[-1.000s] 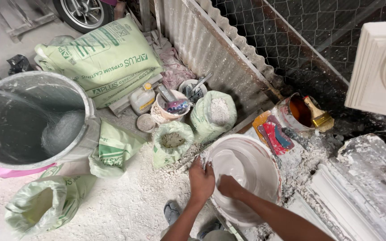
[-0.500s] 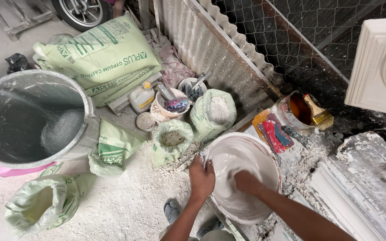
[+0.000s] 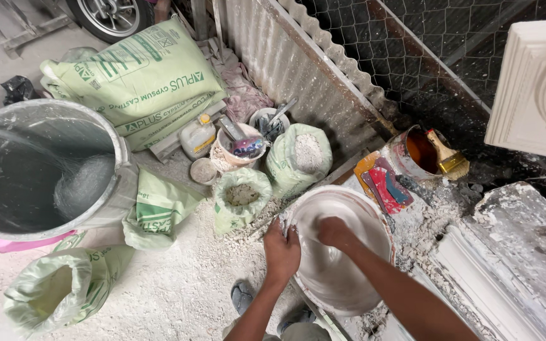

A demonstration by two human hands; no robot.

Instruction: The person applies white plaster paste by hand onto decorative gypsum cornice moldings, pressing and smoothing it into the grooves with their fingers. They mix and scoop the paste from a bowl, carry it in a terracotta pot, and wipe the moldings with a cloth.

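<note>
From the head view I look straight down on a white mixing basin (image 3: 339,249) sitting on the dusty floor (image 3: 159,290) between my feet, just beside an open sack of grey powder (image 3: 242,197). My left hand (image 3: 282,252) rests on the basin's near-left rim, fingers curled over the edge and clamped on it. My right hand (image 3: 335,232) is down inside the bowl, closed into a loose fist against the wet white mix; whether it holds a lump or merely presses, I cannot tell. To do this well, I judge the left grip should pin the rim firmly so the basin does not skid, while the right sweeps the wall and bottom evenly, breaking lumps. The large grey bucket (image 3: 45,170) stands well apart to the left.
</note>
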